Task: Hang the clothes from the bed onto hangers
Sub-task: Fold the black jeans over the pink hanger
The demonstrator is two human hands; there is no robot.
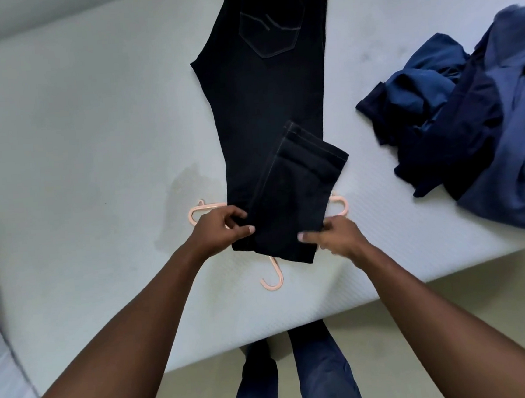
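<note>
found black jeans [265, 103] laid flat along a pale bed [74, 136], waist at the far end, back pocket up with faint curved stitching. read the cloth as heavy matte denim, smooth, with lighter thread down the seams. saw the near leg end doubled back over a hanger [273, 280], the hem in stacked ridges pointing far and right. made out the hanger as thin pale-pink plastic, with rounded loop ends poking out left and right of the cloth and the curved hook sticking out from under the fold toward the bed's near edge. noted a fine woven grain on the bed cover and a faint greyish stain [179, 203] just left of the jeans.

saw both bare forearms stretched in from the near side, converging on the fold. caught the left hand [218, 231] pinching the fold's left edge, thumb flat on top, fingers curled at its side. caught the right hand [334, 235] pinching the right edge likewise, thumb pressed on the denim, fingers bent round the side near the hanger's right end.

spotted a rumpled pile [486, 122] of soft blue garments on the right of the bed, well apart from the jeans. glimpsed legs [320, 368] in blue trousers on a beige floor [453, 293] at the bed's near edge.
</note>
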